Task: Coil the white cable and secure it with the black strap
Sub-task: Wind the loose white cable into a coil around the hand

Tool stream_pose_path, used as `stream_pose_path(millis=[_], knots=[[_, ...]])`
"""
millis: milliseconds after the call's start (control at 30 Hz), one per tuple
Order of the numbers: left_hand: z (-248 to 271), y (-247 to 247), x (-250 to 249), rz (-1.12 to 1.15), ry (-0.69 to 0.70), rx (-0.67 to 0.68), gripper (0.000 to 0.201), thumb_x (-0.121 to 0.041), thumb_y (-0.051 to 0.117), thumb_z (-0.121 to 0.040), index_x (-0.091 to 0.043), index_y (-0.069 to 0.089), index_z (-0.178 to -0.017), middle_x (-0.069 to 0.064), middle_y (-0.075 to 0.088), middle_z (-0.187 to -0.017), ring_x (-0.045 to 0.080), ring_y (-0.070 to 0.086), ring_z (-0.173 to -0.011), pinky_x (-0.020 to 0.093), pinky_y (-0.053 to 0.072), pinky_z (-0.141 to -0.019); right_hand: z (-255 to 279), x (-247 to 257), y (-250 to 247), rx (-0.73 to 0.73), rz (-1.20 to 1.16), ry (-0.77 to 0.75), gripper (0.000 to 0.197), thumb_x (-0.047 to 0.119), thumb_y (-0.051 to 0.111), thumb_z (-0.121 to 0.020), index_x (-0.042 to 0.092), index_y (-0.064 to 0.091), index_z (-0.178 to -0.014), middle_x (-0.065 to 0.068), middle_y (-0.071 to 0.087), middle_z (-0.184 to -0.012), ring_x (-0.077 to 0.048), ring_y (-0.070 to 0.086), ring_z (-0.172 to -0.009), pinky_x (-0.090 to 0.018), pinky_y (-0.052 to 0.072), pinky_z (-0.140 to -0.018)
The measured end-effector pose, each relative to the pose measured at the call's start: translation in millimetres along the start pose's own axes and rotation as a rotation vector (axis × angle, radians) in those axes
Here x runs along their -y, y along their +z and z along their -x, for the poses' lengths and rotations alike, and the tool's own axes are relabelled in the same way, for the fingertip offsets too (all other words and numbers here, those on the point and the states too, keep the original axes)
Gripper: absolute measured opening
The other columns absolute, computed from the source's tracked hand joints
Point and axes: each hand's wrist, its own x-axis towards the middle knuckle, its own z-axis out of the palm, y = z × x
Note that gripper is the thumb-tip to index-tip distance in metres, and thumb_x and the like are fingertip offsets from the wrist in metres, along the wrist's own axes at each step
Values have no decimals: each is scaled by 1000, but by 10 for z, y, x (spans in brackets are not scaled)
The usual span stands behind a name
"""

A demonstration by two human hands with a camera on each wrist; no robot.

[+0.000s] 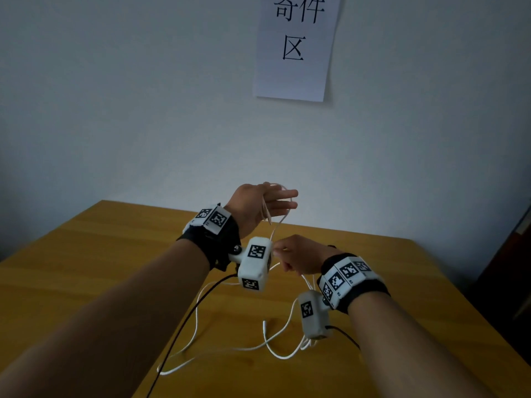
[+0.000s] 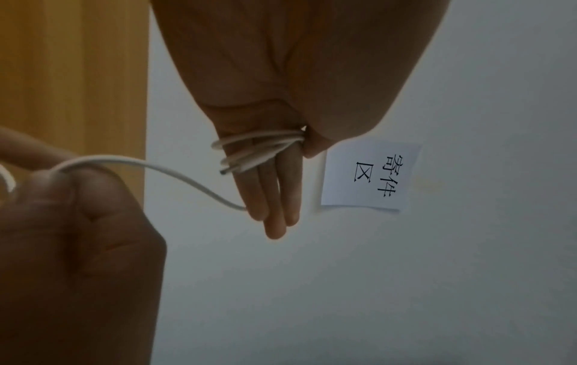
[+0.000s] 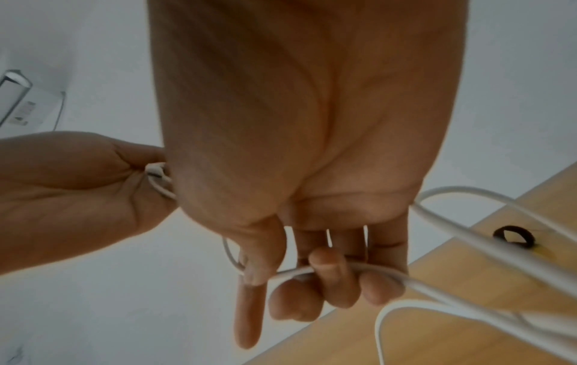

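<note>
My left hand (image 1: pixel 258 205) is raised above the wooden table (image 1: pixel 115 268) with its fingers (image 2: pixel 268 192) straight. Several turns of the white cable (image 2: pixel 259 145) are wound round them, and the thumb pins the turns against the index finger. A short strand runs down to my right hand (image 1: pixel 298 254), just below and to the right. Its curled fingers (image 3: pixel 328 284) grip the cable (image 3: pixel 293 273) while the index finger points straight out. The rest of the cable (image 1: pixel 264 328) lies in loose loops on the table under my wrists. The black strap (image 3: pixel 512 235) lies as a small loop on the table beyond my right hand.
A white paper sign (image 1: pixel 296 47) hangs on the wall behind the table. Thin black leads (image 1: pixel 184 326) from the wrist cameras trail over the table beside the white loops. Dark furniture (image 1: pixel 505 268) stands past the table's right edge.
</note>
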Motion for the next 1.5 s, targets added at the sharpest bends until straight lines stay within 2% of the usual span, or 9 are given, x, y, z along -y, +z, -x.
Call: stream_pose_path(millis=[200,267,367,500,667,867,1000,1267,1500], knots=[[-19,42,29,209,-89,88,31,-20,29,-106,-7,50,-86,32,65,-119,38,65,-113,42,53,-95,-8,114,-7,35,51,14,45,10,42,-103,28,56,-65,3,58,-69,-17,50,-64,-26,41,-63],[-23,40,71,-173,-25,1,26,-20,35,-105,-5,54,-96,25,66,-121,32,63,-115,39,47,-102,-31,117,-18,26,37,24,45,19,45,-104,35,64,-66,4,62,-73,-15,55,-70,-27,43,-67],[-1,-23,124,-764,41,-29,19,-21,40,-103,-10,54,-98,17,65,-117,27,60,-104,31,43,-86,-21,77,-51,-5,-39,29,31,29,56,-102,47,74,-86,3,69,-82,-13,64,-84,-30,47,-76],[33,-126,222,-1168,24,30,24,-22,29,-101,-9,49,-97,11,67,-105,25,62,-87,32,47,-71,11,24,-91,-61,-111,-7,22,17,67,-98,27,74,-116,13,65,-94,-15,64,-106,-32,47,-91],[111,-125,272,-1504,-71,86,16,-19,35,-98,-14,45,-87,5,68,-79,27,65,-78,42,52,-76,-13,-9,-107,-220,-150,-19,21,19,78,-90,22,74,-110,0,75,-98,-17,71,-95,-39,58,-90],[128,-107,219,-1708,-109,193,37,-27,33,-104,-6,63,-102,13,67,-104,30,64,-94,38,51,-82,-51,-115,-141,-269,-34,3,16,26,77,-91,21,74,-105,3,72,-100,-15,67,-93,-31,55,-81],[100,-119,228,-1517,-157,109,47,-43,38,-101,-14,45,-64,3,48,-64,17,45,-57,29,34,-55,-25,-210,-164,-271,-20,30,9,30,71,-96,21,73,-97,3,75,-90,-12,69,-81,-30,56,-76],[44,-278,149,-783,-217,3,46,-26,44,-102,-17,33,-58,0,28,-48,14,23,-37,20,22,-46,24,-472,-177,-304,43,119,9,23,75,-93,16,77,-98,6,73,-90,-12,68,-84,-21,46,-66],[14,-288,-32,-230,-104,-68,40,-27,35,-104,-23,28,-65,-6,22,-51,13,19,-41,27,19,-47,17,-609,-130,-267,57,252,19,18,76,-86,21,76,-105,2,72,-106,-15,68,-97,-32,58,-85]])
